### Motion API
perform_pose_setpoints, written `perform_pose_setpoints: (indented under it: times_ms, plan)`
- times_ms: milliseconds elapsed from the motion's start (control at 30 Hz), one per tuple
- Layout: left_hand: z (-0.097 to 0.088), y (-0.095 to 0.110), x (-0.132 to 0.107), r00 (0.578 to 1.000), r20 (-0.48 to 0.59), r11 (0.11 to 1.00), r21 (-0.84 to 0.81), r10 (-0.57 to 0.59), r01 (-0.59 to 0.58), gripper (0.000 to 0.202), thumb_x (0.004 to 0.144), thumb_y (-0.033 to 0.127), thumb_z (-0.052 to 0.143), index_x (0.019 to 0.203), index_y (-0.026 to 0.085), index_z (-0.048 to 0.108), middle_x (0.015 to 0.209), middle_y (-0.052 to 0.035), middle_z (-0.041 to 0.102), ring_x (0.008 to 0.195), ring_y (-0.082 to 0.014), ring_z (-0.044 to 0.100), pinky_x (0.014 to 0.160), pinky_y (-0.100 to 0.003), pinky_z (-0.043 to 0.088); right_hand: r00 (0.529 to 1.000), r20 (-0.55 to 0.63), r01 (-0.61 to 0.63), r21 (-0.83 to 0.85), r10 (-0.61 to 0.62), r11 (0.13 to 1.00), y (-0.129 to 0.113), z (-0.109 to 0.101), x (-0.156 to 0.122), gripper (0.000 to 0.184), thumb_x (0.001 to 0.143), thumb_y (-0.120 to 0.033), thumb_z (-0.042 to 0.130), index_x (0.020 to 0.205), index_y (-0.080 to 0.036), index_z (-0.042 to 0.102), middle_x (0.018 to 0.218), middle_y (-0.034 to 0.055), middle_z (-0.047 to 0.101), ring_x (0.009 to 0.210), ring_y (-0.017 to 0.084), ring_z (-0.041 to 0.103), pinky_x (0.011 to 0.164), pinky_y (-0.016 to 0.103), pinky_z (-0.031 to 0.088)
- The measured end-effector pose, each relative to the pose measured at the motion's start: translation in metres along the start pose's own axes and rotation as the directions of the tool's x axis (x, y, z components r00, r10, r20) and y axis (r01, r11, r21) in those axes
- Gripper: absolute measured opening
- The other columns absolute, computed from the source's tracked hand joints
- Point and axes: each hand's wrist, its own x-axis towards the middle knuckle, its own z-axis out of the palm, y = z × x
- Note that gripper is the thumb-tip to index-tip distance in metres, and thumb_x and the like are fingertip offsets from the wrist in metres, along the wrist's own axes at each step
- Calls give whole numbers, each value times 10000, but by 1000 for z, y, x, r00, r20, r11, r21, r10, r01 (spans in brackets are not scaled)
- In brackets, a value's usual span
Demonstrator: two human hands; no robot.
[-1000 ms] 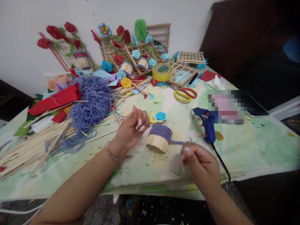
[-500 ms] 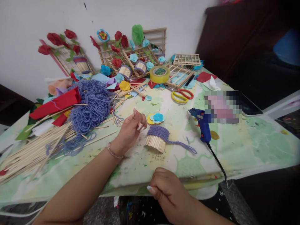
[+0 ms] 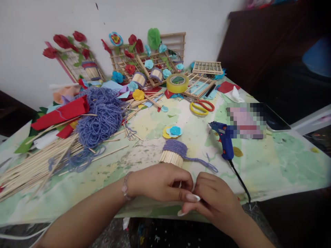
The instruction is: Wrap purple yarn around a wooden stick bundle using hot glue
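At the table's front edge my left hand [image 3: 165, 182] and my right hand [image 3: 214, 198] meet, fingertips pinched together. Whatever lies between the fingers, if anything, is hidden. Just beyond them stands a small stick basket [image 3: 172, 157], its upper part wound with purple yarn [image 3: 176, 146]. A loose yarn tail [image 3: 203, 162] runs from it to the right. Behind the basket lie layered paper flowers [image 3: 174, 131] in blue and yellow. A blue glue gun [image 3: 224, 139] rests to the right of my hands, its cord hanging over the edge.
Left of me are a heap of purple yarn [image 3: 100, 117] and many thin wooden sticks [image 3: 38, 162]. Farther back lie scissors [image 3: 199, 107], a roll of yellow tape [image 3: 177, 83] and a stick frame [image 3: 207, 67]. Stick lattices with paper flowers lean against the wall [image 3: 193, 17].
My left hand has come back and right from beside the basket to meet my right hand. My right hand has moved up and to the right.
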Motion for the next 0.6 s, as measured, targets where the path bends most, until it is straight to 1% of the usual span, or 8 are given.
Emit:
perform_pose_setpoints:
  times_ms: [67,133,233,333,400,500,533,600]
  plan:
    - [0,-4,1,999,28,999,-43,35,-34,317,923,454,486,832,176,608,740,-11,622,660,-112,522,596,-208,384,999,-43,19,-37,-21,999,2,0,2,432,898,-495,555,589,-195,527,497,-26,499,516,121,444,486,273,324]
    - [1,-7,2,998,18,996,-70,59,-58,322,943,430,446,812,174,591,731,-11,607,659,-110,514,608,-212,387,995,-90,30,-72,-36,997,6,-1,5,466,858,-539,588,554,-202,479,468,-37,462,490,116,409,472,274,307]
    - [3,-6,2,998,-11,996,-69,56,-57,318,951,413,426,785,174,554,690,11,532,628,-102,461,584,-214,359,990,-134,29,-100,-42,995,10,-1,8,494,779,-599,639,539,-206,461,457,-43,442,478,112,390,464,275,296]
    - [5,-2,2,998,-26,994,-85,63,-65,300,955,409,416,785,178,508,663,30,461,598,-97,399,553,-216,327,987,-153,32,-83,-45,996,11,-2,8,490,749,-621,639,551,-204,475,457,-42,441,481,114,385,470,278,302]
    - [5,-1,3,994,-98,987,-152,37,-52,297,961,415,400,792,182,477,666,35,438,600,-98,384,557,-217,333,984,-170,34,-73,-46,997,11,-4,8,472,763,-610,631,565,-205,492,455,-41,444,483,116,388,478,277,314]
    - [6,-3,4,975,-219,951,-307,-38,-32,335,974,444,357,785,184,452,676,32,437,608,-97,402,579,-220,366,978,-199,49,-82,-64,995,10,-6,7,458,769,-602,635,574,-211,500,452,-38,451,483,119,392,479,272,322]
    - [6,-3,4,973,-227,938,-345,-47,-35,364,975,464,340,774,182,454,669,31,437,598,-95,404,573,-220,367,976,-206,56,-89,-74,994,10,-7,7,458,760,-605,641,575,-211,497,452,-35,454,483,119,392,477,272,322]
    - [6,-5,3,982,-185,919,-393,-35,-41,417,969,505,323,757,175,466,648,30,441,568,-88,399,546,-218,355,974,-209,69,-100,-88,993,10,-9,7,454,749,-598,655,580,-208,495,449,-32,456,482,120,391,473,273,318]
